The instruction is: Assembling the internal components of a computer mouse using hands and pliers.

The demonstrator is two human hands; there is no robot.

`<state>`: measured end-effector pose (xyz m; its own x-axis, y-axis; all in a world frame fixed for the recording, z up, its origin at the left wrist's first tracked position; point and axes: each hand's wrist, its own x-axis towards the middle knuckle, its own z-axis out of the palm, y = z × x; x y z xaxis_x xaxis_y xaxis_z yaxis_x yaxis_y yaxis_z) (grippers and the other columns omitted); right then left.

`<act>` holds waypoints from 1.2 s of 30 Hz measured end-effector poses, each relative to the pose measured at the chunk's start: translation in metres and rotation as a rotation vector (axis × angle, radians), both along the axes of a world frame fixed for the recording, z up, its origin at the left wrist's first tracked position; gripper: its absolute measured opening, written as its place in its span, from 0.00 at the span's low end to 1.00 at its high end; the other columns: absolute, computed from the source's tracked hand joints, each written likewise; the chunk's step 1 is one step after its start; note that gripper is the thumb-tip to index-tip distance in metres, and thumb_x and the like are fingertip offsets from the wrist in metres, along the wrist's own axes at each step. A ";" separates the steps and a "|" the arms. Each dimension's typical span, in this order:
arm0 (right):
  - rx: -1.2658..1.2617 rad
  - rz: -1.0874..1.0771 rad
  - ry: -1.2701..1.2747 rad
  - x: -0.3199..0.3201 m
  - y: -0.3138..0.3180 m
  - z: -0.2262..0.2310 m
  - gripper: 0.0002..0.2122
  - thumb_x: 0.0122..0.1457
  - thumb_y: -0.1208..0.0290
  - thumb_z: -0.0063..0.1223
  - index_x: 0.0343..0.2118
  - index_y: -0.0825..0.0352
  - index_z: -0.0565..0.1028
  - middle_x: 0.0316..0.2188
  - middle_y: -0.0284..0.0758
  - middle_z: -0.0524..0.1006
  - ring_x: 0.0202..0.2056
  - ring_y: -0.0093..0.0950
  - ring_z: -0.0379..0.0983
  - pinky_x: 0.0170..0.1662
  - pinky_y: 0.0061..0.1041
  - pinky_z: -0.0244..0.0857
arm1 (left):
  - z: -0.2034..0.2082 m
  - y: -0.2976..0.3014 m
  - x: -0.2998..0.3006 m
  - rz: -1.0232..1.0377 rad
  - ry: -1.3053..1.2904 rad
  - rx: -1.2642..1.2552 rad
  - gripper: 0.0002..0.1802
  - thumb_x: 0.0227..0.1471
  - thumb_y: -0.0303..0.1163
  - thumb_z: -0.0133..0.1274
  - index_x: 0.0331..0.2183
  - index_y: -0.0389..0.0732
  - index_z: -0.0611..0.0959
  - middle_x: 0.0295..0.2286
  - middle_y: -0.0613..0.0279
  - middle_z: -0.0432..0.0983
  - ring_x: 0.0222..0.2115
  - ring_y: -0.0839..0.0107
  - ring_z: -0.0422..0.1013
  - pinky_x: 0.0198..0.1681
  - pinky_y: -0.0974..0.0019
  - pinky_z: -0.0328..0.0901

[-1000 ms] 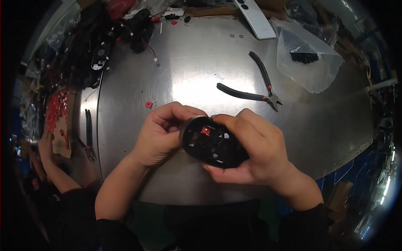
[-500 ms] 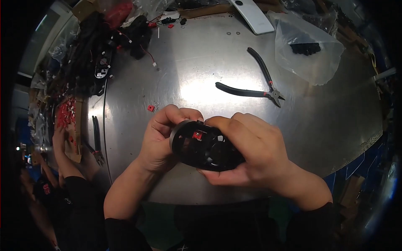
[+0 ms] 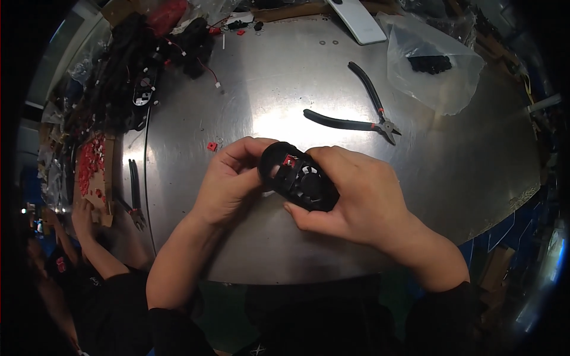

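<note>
Both hands hold a black oval plastic housing (image 3: 289, 184) tilted above the near part of the metal table. Inside it show a small fan (image 3: 309, 185) and a red piece (image 3: 290, 161), perhaps a circuit board. My left hand (image 3: 234, 178) grips the rounded left end, thumb below and fingers behind the rim. My right hand (image 3: 362, 193) wraps round the right end, with its thumb along the lower edge. A small red square part (image 3: 212, 146) lies on the table just beyond my left hand. Black-handled side cutters (image 3: 371, 113) lie spread beyond my right hand.
A white phone (image 3: 359, 22) and a clear plastic bag (image 3: 439, 65) with black parts sit at the far right. Black parts and wires (image 3: 119, 71) are heaped far left. Another person's hand (image 3: 86, 222) is by a cardboard box (image 3: 108, 178) of red parts, near second pliers (image 3: 136, 193).
The housing has moved up slightly and tilted, so its fan and hollow interior now show more plainly. My left fingers have shifted along its rim; the other person's hand has moved lower.
</note>
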<state>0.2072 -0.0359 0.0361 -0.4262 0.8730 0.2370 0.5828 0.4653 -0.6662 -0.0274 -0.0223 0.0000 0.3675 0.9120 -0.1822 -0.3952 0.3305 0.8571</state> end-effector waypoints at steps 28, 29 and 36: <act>0.036 -0.020 -0.325 -0.003 -0.009 0.000 0.25 0.43 0.53 0.74 0.40 0.65 0.81 0.31 0.35 0.73 0.26 0.37 0.77 0.29 0.36 0.72 | 0.017 -0.015 0.015 0.025 0.667 0.360 0.10 0.64 0.25 0.53 0.46 0.34 0.82 0.32 0.62 0.82 0.33 0.79 0.77 0.38 0.71 0.70; 0.025 -0.012 -0.332 -0.004 -0.009 -0.001 0.25 0.42 0.53 0.74 0.40 0.66 0.81 0.31 0.35 0.73 0.26 0.37 0.77 0.29 0.36 0.72 | 0.016 -0.016 0.015 0.045 0.680 0.380 0.10 0.63 0.25 0.53 0.45 0.35 0.82 0.30 0.61 0.81 0.31 0.79 0.76 0.36 0.71 0.69; 0.065 0.006 -0.314 -0.005 -0.011 -0.002 0.28 0.44 0.54 0.74 0.45 0.68 0.81 0.33 0.36 0.73 0.30 0.37 0.78 0.33 0.35 0.73 | 0.016 -0.005 0.011 0.218 1.181 1.125 0.07 0.58 0.24 0.55 0.39 0.36 0.83 0.30 0.59 0.78 0.32 0.63 0.73 0.38 0.63 0.68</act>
